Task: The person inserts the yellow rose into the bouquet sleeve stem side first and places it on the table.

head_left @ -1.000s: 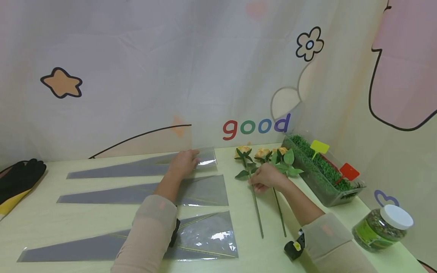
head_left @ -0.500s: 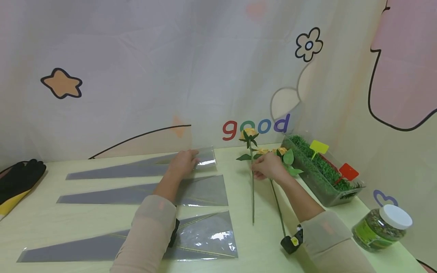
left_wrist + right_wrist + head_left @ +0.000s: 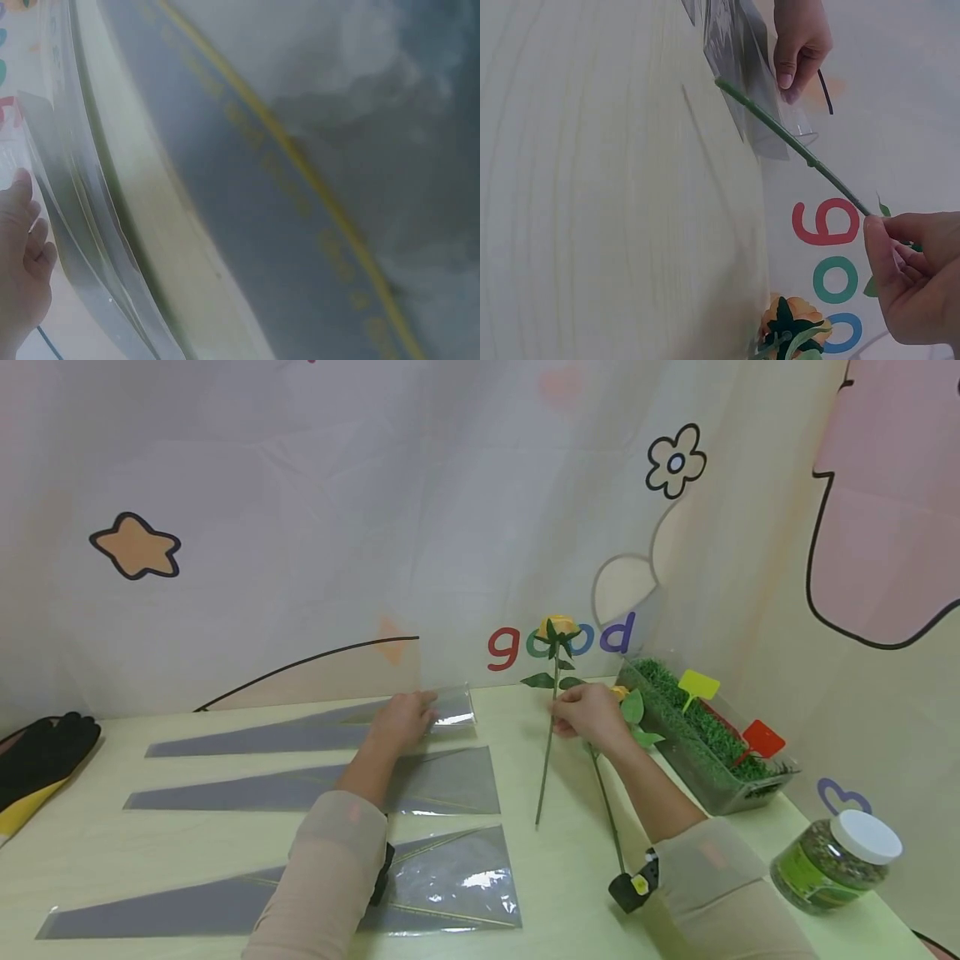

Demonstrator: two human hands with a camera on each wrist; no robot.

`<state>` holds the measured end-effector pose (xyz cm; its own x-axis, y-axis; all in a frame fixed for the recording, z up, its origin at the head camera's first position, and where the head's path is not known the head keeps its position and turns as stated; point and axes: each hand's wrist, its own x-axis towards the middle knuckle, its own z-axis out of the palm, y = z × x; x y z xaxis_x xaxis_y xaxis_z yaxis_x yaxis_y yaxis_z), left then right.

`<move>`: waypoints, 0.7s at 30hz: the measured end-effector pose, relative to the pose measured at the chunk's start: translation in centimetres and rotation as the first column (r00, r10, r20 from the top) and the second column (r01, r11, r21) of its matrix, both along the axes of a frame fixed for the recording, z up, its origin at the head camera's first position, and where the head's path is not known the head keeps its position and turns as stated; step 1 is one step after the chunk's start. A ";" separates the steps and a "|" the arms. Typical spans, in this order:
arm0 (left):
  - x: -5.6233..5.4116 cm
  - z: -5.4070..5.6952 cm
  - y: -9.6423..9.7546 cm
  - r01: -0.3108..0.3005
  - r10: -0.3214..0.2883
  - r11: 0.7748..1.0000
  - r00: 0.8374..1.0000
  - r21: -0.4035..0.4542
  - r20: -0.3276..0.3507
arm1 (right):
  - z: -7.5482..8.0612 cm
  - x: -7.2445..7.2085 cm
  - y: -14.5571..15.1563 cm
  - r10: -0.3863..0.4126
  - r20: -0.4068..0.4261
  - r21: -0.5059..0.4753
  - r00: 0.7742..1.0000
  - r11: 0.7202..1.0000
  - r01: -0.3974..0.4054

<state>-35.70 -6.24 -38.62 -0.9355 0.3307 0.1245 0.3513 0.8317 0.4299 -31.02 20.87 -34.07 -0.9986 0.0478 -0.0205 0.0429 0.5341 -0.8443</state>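
My right hand [image 3: 592, 714] pinches the green stem [image 3: 780, 131] of an artificial yellow rose [image 3: 557, 627] between thumb and fingertips. The rose is raised off the table, bloom up, its lower stem slanting toward the left. At the back of the table, my left hand [image 3: 403, 720] pinches the wide end of the farthest clear plastic flower sleeve [image 3: 255, 735]; in the right wrist view that end [image 3: 804, 133] stands lifted off the tabletop. Another rose stem [image 3: 611, 814] lies beneath my right forearm, and its peach bloom [image 3: 799, 315] shows in the right wrist view.
Two more tapered sleeves lie nearer, a middle one [image 3: 225, 793] and a front one [image 3: 172, 906]. To the right stand a clear box of artificial grass [image 3: 693, 735] with yellow and red tags and a white-lidded jar [image 3: 832, 864]. A black-and-yellow glove [image 3: 48, 760] lies far left.
My right hand has lifted the rose from the table; its bloom has risen and its stem's lower end has swung left toward the sleeves. The left hand has stayed in place.
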 end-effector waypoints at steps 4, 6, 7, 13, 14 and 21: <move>0.0 0.0 0.0 -0.002 0.002 1.000 1.000 -0.005 -0.012 | 0.0 -0.2 -0.1 -0.037 -0.027 -0.087 0.999 0.996 0.035; -0.1 0.0 0.0 -0.001 0.001 1.000 1.000 -0.009 -0.018 | 0.0 -0.3 -0.2 -0.058 -0.036 -0.128 0.998 0.990 0.053; 0.0 0.0 0.0 -0.001 0.001 1.000 1.000 -0.010 -0.022 | -0.1 -0.3 -0.3 -0.070 -0.041 -0.145 0.997 0.987 0.063; 0.0 0.0 -0.1 -0.004 0.003 1.000 1.000 -0.016 -0.027 | -0.3 -0.7 -0.4 -0.133 -0.038 -0.243 0.990 0.963 0.120; 0.1 0.0 -0.1 -0.004 0.004 1.000 1.000 -0.018 -0.027 | -0.3 -0.8 -0.4 -0.139 -0.037 -0.266 0.990 0.956 0.124; 0.0 0.0 -0.1 -0.012 0.011 1.000 1.000 -0.013 -0.024 | -0.1 -0.9 -0.7 -0.211 -0.057 -0.428 0.976 0.888 0.167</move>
